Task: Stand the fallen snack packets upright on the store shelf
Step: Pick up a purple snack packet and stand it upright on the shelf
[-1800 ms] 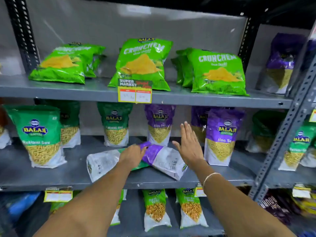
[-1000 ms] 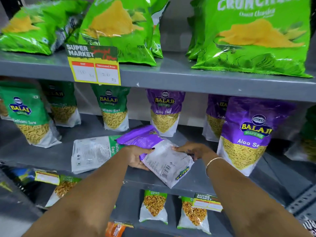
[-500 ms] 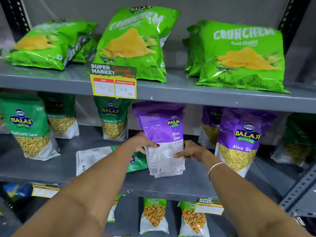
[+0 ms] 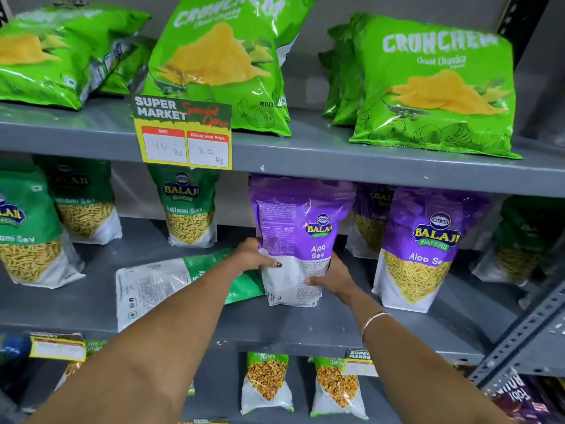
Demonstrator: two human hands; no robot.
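Purple packet [image 4: 301, 237] upright mid-frame on middle shelf [image 4: 305, 335], left hand [image 4: 255, 255] and right hand [image 4: 334, 278] gripping its lower sides; looks light, crinkly, slippery, so hold low; green packet [image 4: 171, 284] lies flat lower left.

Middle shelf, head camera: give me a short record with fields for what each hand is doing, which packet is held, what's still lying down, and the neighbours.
held packet: purple Aloo Sev packet, upright, back panel facing out
left hand: left hand grips its left edge
right hand: right hand grips its lower right side
still fallen: green Ratlami Sev packet, flat on the middle shelf, back side up
right neighbour: standing Aloo Sev packet
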